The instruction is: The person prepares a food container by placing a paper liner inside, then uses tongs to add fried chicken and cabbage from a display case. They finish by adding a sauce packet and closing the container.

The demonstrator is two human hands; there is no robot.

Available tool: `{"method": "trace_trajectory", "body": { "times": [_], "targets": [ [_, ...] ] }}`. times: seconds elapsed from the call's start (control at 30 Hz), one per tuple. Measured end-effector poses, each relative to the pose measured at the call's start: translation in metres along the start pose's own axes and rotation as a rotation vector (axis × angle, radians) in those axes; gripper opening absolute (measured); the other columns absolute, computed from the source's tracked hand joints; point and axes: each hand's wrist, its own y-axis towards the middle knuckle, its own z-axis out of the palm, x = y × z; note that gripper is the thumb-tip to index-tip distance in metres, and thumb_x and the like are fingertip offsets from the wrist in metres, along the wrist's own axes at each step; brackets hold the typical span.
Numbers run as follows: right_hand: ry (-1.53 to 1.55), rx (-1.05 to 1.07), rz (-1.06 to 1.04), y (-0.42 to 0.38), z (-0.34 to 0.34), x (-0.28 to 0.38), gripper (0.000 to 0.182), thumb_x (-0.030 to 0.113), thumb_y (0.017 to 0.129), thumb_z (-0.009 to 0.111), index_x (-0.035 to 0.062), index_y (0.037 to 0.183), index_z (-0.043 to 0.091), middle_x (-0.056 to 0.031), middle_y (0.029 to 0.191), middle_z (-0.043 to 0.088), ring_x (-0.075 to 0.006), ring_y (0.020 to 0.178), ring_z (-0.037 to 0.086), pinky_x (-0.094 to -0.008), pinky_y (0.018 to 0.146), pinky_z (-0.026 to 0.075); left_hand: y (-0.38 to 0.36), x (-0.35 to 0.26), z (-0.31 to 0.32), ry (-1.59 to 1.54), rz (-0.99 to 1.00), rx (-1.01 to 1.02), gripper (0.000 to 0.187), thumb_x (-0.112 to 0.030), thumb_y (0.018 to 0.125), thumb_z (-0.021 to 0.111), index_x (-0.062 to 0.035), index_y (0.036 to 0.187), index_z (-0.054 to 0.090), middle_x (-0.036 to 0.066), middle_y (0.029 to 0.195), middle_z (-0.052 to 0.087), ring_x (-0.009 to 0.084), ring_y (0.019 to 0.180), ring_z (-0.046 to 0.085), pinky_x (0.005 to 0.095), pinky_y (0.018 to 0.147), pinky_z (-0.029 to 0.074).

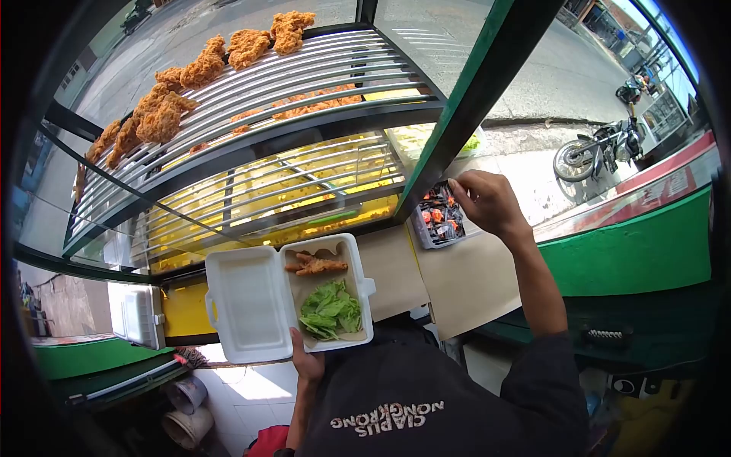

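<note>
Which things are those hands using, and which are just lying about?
Seem in use:
- open foam box, held by the left hand
- brown fried piece and green leaves inside
- packet tub, under the right hand

Just about:
- fried pieces on the rack
- closed white box
- motorbike

The slatted metal shelf (304,74) of the display case bears pieces of fried chicken (202,70), arranged in an irregular row along its outer edge; further fried pieces (324,103) are visible beneath the slats. Below, the counter is covered in part by flat brown paper sheets (466,283), with a clear plastic tub (440,244) of dark and orange packets (442,215) standing at their streetward edge, beside the case.
</note>
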Motion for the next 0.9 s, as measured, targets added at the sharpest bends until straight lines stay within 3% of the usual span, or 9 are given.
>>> {"method": "trace_trajectory", "body": {
  "times": [0.07, 0.1, 0.17, 0.5, 0.57, 0.63, 0.77, 0.83, 0.9],
  "targets": [
    [-0.023, 0.317, 0.143, -0.004, 0.032, -0.025, 0.016, 0.015, 0.087, 0.061, 0.0017, 0.091, 0.068, -0.0139, 0.084, 0.068, -0.0341, 0.084, 0.065, -0.0429, 0.077, 0.051, 0.000, 0.002, 0.000, 0.018, -0.023, -0.001, 0.065, -0.051, 0.102, 0.034, 0.0006, 0.141, 0.037, 0.015, 0.139, 0.048, 0.0278, 0.126, 0.048, 0.0415, 0.109, 0.036],
    [-0.029, 0.304, 0.103, -0.011, 0.055, -0.041, 0.023, 0.013, 0.086, 0.061, 0.0031, 0.105, 0.068, -0.0150, 0.095, 0.068, -0.0334, 0.094, 0.064, -0.0417, 0.085, 0.051, 0.000, 0.002, -0.001, 0.026, -0.026, 0.000, 0.065, -0.051, 0.102, 0.034, 0.0006, 0.141, 0.037, 0.015, 0.139, 0.048, 0.0278, 0.126, 0.048, 0.0415, 0.109, 0.036],
    [-0.031, 0.250, 0.030, -0.016, 0.086, -0.060, 0.028, 0.012, 0.084, 0.063, 0.0007, 0.109, 0.066, -0.0171, 0.099, 0.067, -0.0356, 0.098, 0.062, -0.0419, 0.091, 0.048, 0.001, 0.002, -0.001, 0.048, -0.015, -0.044, 0.065, -0.051, 0.101, 0.035, 0.0002, 0.141, 0.038, 0.015, 0.139, 0.048, 0.0278, 0.126, 0.048, 0.0417, 0.108, 0.037],
    [-0.148, 0.361, 0.184, -0.014, 0.083, -0.051, 0.020, 0.012, 0.086, 0.058, 0.0027, 0.101, 0.068, -0.0160, 0.094, 0.069, -0.0350, 0.088, 0.065, -0.0435, 0.081, 0.052, -0.003, 0.010, -0.016, 0.049, 0.040, -0.081, 0.064, -0.049, 0.102, 0.036, -0.0002, 0.142, 0.036, 0.014, 0.140, 0.047, 0.0282, 0.127, 0.047, 0.0420, 0.109, 0.036],
    [-0.117, 0.143, 0.255, -0.020, 0.066, -0.036, 0.018, 0.012, 0.088, 0.059, 0.0049, 0.100, 0.069, -0.0163, 0.093, 0.069, -0.0360, 0.085, 0.065, -0.0424, 0.078, 0.053, -0.007, 0.003, -0.009, 0.010, -0.001, 0.037, 0.052, -0.040, 0.106, 0.029, -0.0017, 0.139, 0.041, 0.008, 0.134, 0.050, 0.0177, 0.121, 0.051, 0.0328, 0.104, 0.040],
    [-0.066, 0.047, 0.323, -0.029, 0.041, -0.012, 0.016, 0.010, 0.090, 0.060, 0.0011, 0.101, 0.068, -0.0143, 0.092, 0.071, -0.0282, 0.083, 0.069, -0.0357, 0.075, 0.054, -0.010, -0.005, -0.002, -0.027, 0.004, 0.018, 0.052, -0.039, 0.106, 0.028, -0.0002, 0.138, 0.042, 0.008, 0.135, 0.049, 0.0173, 0.122, 0.050, 0.0317, 0.105, 0.039],
    [0.695, 0.028, 0.593, -0.055, 0.004, 0.043, 0.017, 0.007, 0.091, 0.065, -0.0048, 0.104, 0.067, -0.0076, 0.078, 0.070, -0.0085, 0.070, 0.064, -0.0232, 0.063, 0.050, -0.004, 0.000, -0.023, -0.065, 0.010, -0.015, 0.055, -0.040, 0.105, 0.034, 0.0012, 0.141, 0.038, 0.013, 0.138, 0.046, 0.0234, 0.126, 0.047, 0.0360, 0.108, 0.037],
    [0.845, 0.069, 0.624, -0.058, -0.002, 0.081, 0.017, 0.005, 0.089, 0.067, -0.0056, 0.102, 0.067, -0.0067, 0.081, 0.070, -0.0082, 0.071, 0.064, -0.0237, 0.064, 0.051, -0.008, 0.011, -0.042, -0.106, -0.006, -0.028, 0.060, -0.043, 0.103, 0.039, 0.0015, 0.143, 0.034, 0.015, 0.139, 0.045, 0.0265, 0.128, 0.046, 0.0393, 0.109, 0.036],
    [0.648, 0.124, 0.320, -0.052, 0.012, 0.109, 0.014, 0.000, 0.084, 0.070, -0.0012, 0.098, 0.070, -0.0070, 0.079, 0.069, -0.0113, 0.068, 0.065, -0.0249, 0.061, 0.050, -0.017, 0.018, -0.048, 1.251, 0.415, -0.032, 0.055, -0.034, 0.107, 0.027, 0.0077, 0.143, 0.034, 0.016, 0.143, 0.041, 0.0242, 0.131, 0.041, 0.0335, 0.113, 0.028]
  ]
}}
